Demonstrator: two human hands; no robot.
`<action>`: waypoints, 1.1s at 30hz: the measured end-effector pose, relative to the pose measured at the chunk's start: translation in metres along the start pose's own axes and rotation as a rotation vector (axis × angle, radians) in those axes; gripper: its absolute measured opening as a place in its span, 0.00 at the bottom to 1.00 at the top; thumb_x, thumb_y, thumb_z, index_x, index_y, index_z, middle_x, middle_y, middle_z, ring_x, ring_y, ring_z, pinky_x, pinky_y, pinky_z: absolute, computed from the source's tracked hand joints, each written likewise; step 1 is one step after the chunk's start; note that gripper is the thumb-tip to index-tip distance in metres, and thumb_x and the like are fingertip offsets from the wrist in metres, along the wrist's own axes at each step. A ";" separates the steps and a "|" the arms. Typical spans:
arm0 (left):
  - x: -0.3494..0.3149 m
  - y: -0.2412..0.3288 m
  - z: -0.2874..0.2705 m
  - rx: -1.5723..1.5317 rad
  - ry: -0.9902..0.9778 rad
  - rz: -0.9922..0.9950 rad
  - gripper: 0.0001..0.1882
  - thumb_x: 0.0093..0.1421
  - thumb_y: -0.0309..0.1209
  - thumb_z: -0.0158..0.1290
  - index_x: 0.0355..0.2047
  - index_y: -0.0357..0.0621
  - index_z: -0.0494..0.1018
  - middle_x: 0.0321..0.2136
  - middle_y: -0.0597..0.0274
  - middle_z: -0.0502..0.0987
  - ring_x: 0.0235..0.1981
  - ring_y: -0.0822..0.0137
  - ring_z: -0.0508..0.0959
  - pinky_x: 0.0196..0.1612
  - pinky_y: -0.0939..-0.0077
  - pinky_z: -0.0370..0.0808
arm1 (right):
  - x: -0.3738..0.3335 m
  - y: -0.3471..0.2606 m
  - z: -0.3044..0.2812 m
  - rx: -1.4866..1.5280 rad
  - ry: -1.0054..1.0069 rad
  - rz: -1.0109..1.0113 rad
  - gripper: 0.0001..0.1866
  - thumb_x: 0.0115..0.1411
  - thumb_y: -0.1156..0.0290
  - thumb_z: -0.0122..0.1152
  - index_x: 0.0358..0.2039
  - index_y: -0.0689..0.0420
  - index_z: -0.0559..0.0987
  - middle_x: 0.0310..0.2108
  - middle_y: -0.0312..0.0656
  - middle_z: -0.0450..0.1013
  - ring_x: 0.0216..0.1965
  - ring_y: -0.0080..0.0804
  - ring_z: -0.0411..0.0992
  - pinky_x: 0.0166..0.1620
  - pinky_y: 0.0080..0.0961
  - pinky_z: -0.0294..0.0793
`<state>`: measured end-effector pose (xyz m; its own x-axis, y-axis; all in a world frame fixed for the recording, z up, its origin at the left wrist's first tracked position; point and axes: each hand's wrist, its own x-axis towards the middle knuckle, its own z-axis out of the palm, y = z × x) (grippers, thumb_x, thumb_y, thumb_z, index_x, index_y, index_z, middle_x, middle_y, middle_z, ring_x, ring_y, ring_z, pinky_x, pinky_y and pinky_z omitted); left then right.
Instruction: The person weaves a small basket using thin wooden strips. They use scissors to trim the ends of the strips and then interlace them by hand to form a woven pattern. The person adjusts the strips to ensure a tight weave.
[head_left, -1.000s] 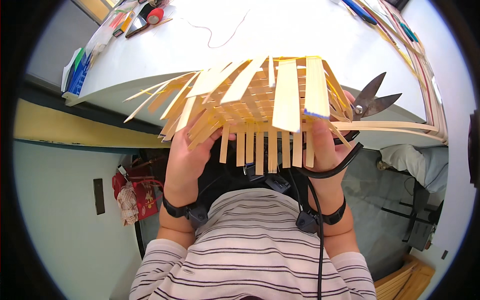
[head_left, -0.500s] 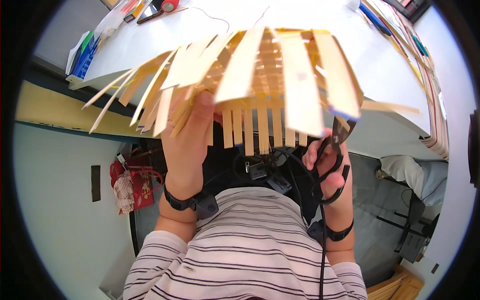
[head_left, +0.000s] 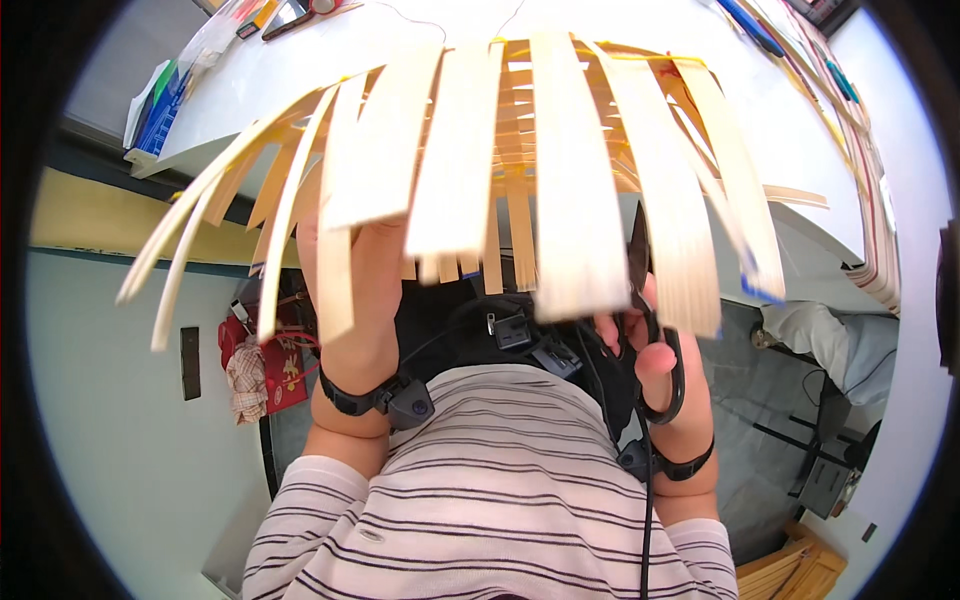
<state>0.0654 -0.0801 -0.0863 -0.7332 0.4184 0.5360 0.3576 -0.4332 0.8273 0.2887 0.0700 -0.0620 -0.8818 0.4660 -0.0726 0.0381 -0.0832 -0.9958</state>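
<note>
The left hand (head_left: 365,290) grips the half-woven basket of pale bamboo strips (head_left: 520,150) from beneath, holding it raised above the lap in front of the white table (head_left: 800,150). The right hand (head_left: 650,350) is closed through the handles of black scissors (head_left: 655,330), their blades seemingly upright behind loose strips, mostly hidden.

One head-worn fisheye looks steeply down, very near the woven strips (head_left: 520,180) and lap.
</note>
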 end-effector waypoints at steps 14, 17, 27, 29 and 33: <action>-0.011 0.006 0.000 -0.169 0.209 -0.455 0.18 0.66 0.29 0.57 0.53 0.32 0.75 0.42 0.58 0.82 0.39 0.72 0.82 0.43 0.79 0.79 | 0.009 -0.015 -0.006 -0.051 -0.060 -0.011 0.46 0.59 0.28 0.54 0.57 0.62 0.73 0.27 0.28 0.65 0.28 0.15 0.59 0.32 0.15 0.57; -0.009 0.009 0.001 -0.129 0.177 -0.419 0.17 0.66 0.29 0.56 0.53 0.32 0.75 0.44 0.58 0.81 0.41 0.70 0.81 0.45 0.76 0.78 | 0.014 -0.010 -0.004 0.009 -0.005 -0.021 0.37 0.66 0.40 0.58 0.57 0.63 0.73 0.28 0.28 0.68 0.28 0.14 0.62 0.31 0.14 0.60; 0.059 0.028 0.016 0.156 -0.002 -0.009 0.17 0.67 0.29 0.56 0.54 0.34 0.74 0.45 0.57 0.81 0.42 0.67 0.81 0.46 0.74 0.78 | 0.062 -0.056 -0.013 -0.102 -0.067 -0.088 0.35 0.70 0.36 0.45 0.43 0.61 0.75 0.21 0.30 0.66 0.22 0.18 0.63 0.27 0.19 0.62; 0.085 0.036 0.030 0.132 0.042 -0.106 0.18 0.67 0.31 0.58 0.53 0.34 0.75 0.42 0.58 0.82 0.38 0.70 0.82 0.43 0.78 0.78 | 0.077 -0.067 -0.013 -0.065 -0.077 -0.126 0.36 0.69 0.35 0.45 0.43 0.61 0.75 0.21 0.30 0.66 0.22 0.18 0.63 0.27 0.19 0.62; 0.118 0.036 0.047 -0.035 -0.022 -0.064 0.21 0.66 0.40 0.61 0.49 0.33 0.78 0.34 0.59 0.83 0.31 0.72 0.81 0.36 0.80 0.78 | 0.099 -0.076 -0.015 -0.172 -0.028 -0.218 0.38 0.71 0.35 0.41 0.47 0.64 0.76 0.20 0.29 0.65 0.21 0.16 0.62 0.28 0.17 0.62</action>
<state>0.0193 -0.0084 0.0147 -0.7406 0.4635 0.4865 0.2902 -0.4324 0.8537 0.2060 0.1359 0.0062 -0.8906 0.4315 0.1438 -0.0773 0.1680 -0.9828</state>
